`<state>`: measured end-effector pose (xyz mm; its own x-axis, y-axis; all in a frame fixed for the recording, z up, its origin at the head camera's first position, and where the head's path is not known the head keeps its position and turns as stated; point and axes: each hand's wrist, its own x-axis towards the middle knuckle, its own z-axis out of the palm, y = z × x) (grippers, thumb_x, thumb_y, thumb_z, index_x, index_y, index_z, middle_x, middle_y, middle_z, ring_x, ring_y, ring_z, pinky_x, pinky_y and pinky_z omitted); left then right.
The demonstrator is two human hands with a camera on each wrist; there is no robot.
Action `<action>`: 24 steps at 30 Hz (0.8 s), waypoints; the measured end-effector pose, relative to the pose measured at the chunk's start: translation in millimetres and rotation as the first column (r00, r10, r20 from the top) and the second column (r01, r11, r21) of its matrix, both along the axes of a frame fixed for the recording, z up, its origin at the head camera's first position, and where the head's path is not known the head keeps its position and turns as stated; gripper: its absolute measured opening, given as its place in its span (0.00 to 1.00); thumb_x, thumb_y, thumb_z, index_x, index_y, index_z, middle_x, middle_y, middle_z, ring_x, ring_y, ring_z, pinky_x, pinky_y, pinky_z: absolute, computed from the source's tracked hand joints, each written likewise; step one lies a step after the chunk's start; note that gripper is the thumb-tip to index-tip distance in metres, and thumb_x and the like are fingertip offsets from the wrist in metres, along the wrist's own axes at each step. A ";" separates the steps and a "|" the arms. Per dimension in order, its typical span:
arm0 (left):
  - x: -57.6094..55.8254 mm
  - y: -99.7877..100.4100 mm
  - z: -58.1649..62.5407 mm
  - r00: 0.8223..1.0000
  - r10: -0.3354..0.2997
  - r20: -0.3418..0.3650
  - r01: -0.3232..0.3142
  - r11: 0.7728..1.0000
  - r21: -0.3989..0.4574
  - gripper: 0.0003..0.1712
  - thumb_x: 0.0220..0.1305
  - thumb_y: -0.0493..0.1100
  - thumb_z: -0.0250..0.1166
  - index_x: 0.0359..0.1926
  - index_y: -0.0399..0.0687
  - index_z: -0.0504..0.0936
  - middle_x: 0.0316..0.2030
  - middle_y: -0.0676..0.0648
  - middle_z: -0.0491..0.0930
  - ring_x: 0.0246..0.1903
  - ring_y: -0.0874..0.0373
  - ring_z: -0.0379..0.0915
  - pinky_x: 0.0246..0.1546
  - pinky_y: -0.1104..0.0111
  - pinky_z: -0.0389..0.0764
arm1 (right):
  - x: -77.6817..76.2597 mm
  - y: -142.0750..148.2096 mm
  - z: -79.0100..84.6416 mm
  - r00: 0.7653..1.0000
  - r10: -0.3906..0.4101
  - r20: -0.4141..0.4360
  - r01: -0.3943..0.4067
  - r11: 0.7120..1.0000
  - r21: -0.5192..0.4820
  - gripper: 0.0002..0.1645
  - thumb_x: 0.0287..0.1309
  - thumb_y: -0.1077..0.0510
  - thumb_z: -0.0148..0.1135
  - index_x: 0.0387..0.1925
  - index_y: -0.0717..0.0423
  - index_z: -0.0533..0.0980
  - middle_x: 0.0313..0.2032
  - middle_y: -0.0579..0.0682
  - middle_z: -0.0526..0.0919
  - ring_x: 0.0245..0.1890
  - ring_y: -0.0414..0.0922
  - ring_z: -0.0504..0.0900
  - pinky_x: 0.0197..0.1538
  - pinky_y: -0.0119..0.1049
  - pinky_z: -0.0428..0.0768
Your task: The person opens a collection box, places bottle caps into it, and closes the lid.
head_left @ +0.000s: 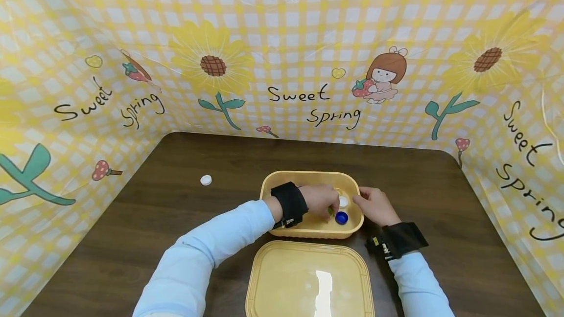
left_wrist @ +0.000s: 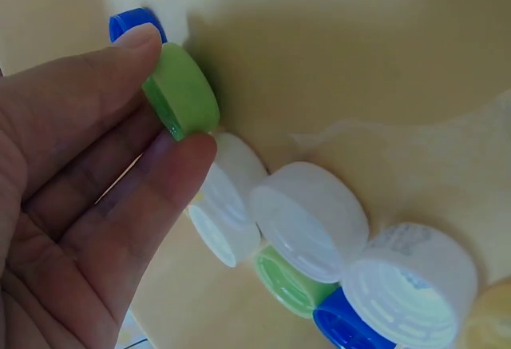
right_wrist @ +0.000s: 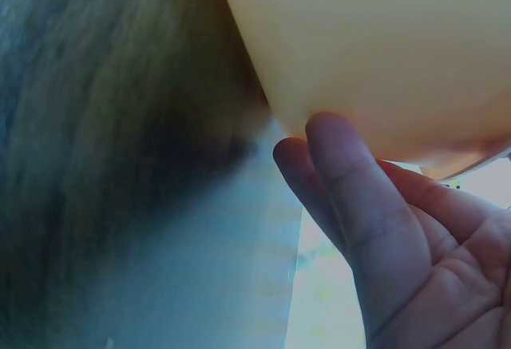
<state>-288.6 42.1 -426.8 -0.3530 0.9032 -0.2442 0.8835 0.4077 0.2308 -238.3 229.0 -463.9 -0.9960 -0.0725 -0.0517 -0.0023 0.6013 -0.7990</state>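
My left hand [head_left: 320, 200] is inside a yellow plastic bin [head_left: 308, 233]. Its thumb and finger pinch a green bottle cap [left_wrist: 185, 92], seen closely in the left wrist view. A blue cap [head_left: 341, 217] lies in the bin beside these fingers, and a white cap [head_left: 342, 202] sits just behind it. More caps, including a white cap [left_wrist: 310, 217] and a green cap [left_wrist: 291, 281], cluster on the bin floor. At the bin's right end, my right hand [head_left: 380, 207] holds the rim with thumb and fingertips; the right wrist view shows fingertips [right_wrist: 335, 133] against the wall.
A shallow yellow tray or lid [head_left: 304, 278] lies on the brown table [head_left: 229, 160] in front of the bin. One white cap [head_left: 205, 180] lies on the table to the left. Yellow checkered cloth [head_left: 282, 53] surrounds the table's back and sides.
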 end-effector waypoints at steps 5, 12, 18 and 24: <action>-2.6 2.3 -2.9 0.999 -0.006 -0.050 0.006 1.000 0.007 0.11 0.49 0.38 0.76 0.37 0.46 0.90 0.32 0.55 0.84 0.31 0.65 0.75 0.33 0.79 0.72 | 0.3 -0.2 0.5 1.000 0.018 -0.002 -0.018 1.000 -0.026 0.22 0.64 0.62 0.51 0.54 0.72 0.75 0.39 0.58 0.83 0.33 0.47 0.79 0.33 0.34 0.77; -3.3 6.1 -3.6 0.997 0.009 -0.079 -0.009 1.000 0.000 0.11 0.50 0.39 0.76 0.38 0.45 0.89 0.33 0.55 0.84 0.34 0.63 0.76 0.36 0.78 0.73 | -0.2 0.0 2.2 1.000 0.026 -0.016 -0.026 0.999 -0.030 0.21 0.64 0.62 0.52 0.54 0.71 0.76 0.37 0.57 0.82 0.31 0.46 0.79 0.32 0.33 0.76; -3.8 8.7 -6.3 0.997 0.005 -0.082 -0.006 1.000 -0.009 0.11 0.51 0.39 0.75 0.38 0.46 0.89 0.35 0.54 0.84 0.35 0.63 0.77 0.37 0.77 0.73 | 0.4 -0.2 3.2 1.000 0.026 -0.013 -0.026 0.999 -0.023 0.20 0.63 0.61 0.51 0.52 0.70 0.76 0.32 0.55 0.80 0.28 0.46 0.77 0.29 0.33 0.73; -5.2 9.0 -10.1 0.997 -0.005 -0.081 0.004 1.000 -0.006 0.11 0.52 0.40 0.75 0.38 0.45 0.88 0.34 0.54 0.84 0.33 0.63 0.76 0.36 0.78 0.73 | 0.6 0.5 1.5 1.000 0.021 -0.013 -0.021 1.000 -0.015 0.21 0.64 0.61 0.52 0.53 0.70 0.76 0.32 0.55 0.80 0.28 0.46 0.76 0.29 0.34 0.73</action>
